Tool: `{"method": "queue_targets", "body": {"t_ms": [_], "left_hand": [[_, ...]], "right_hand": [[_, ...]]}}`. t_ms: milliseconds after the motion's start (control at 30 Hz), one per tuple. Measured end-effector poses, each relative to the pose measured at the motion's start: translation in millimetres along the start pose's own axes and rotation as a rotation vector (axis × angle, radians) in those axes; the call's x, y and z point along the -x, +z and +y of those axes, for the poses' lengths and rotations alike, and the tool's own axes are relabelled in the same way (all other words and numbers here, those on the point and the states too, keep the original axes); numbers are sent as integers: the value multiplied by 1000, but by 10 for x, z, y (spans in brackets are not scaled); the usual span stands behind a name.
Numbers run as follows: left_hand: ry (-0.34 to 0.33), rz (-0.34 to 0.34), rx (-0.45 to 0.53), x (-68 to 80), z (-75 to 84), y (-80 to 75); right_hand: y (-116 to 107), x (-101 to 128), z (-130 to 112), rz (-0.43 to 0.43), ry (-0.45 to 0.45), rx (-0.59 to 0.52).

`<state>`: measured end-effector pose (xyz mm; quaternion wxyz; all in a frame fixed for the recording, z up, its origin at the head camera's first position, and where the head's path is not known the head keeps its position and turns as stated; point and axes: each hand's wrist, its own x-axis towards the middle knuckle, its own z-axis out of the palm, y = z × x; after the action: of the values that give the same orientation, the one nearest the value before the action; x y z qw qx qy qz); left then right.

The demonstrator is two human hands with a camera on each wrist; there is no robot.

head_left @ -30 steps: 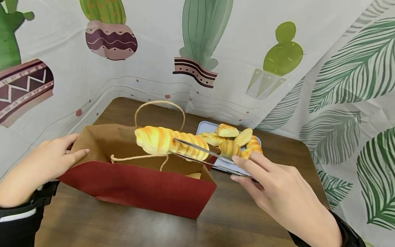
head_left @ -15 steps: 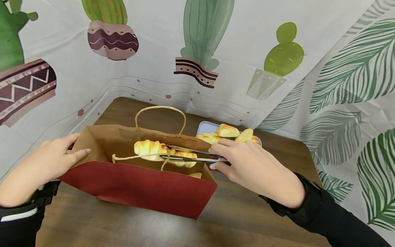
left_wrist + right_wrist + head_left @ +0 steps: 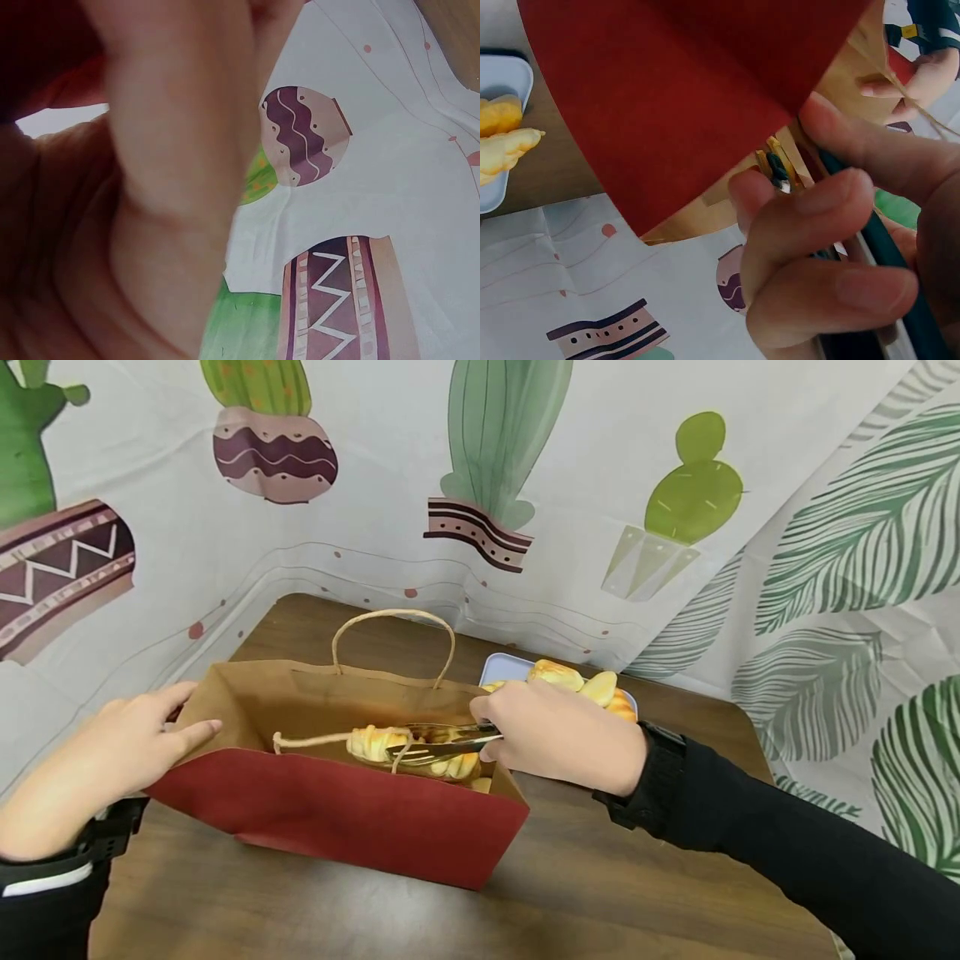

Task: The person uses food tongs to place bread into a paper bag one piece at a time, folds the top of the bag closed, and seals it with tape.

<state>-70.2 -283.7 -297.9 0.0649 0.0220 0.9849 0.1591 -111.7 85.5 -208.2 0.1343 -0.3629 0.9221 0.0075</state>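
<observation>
A red paper bag (image 3: pixel 337 818) with a brown inside stands with its mouth spread. My left hand (image 3: pixel 135 743) grips its left edge, the thumb inside the rim. At the right end of the mouth, my right hand (image 3: pixel 566 735) holds metal tongs (image 3: pixel 459 745), its fingers curled round them in the right wrist view. Between the tongs' arms sits a long, ridged bread roll (image 3: pixel 371 743), now inside the bag's mouth. The front rope handle (image 3: pixel 315 742) crosses in front of the roll. The lower part of the bag's inside is hidden.
Behind my right hand, a pale blue tray (image 3: pixel 493 668) holds several breads (image 3: pixel 557 674), partly covered by the hand. The back rope handle (image 3: pixel 393 612) stands up from the bag. Brown table (image 3: pixel 600 877) lies around, with a printed cloth (image 3: pixel 360 468) hanging behind.
My right hand has moved left and the tongs have lowered the bread roll from above the bag into its mouth. My left hand keeps its grip on the bag's edge.
</observation>
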Motion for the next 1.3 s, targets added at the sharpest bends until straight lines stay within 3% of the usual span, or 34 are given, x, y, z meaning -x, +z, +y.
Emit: {"method": "queue_targets", "body": {"t_ms": [367, 667, 1300], "left_hand": [[10, 14, -13, 12, -1, -20], [8, 4, -11, 31, 15, -35], [22, 30, 17, 14, 1, -2]], "right_hand": [[-64, -57, -18, -44, 86, 76], [-102, 35, 29, 11, 65, 90], [-157, 520, 285, 154, 101, -65]]}}
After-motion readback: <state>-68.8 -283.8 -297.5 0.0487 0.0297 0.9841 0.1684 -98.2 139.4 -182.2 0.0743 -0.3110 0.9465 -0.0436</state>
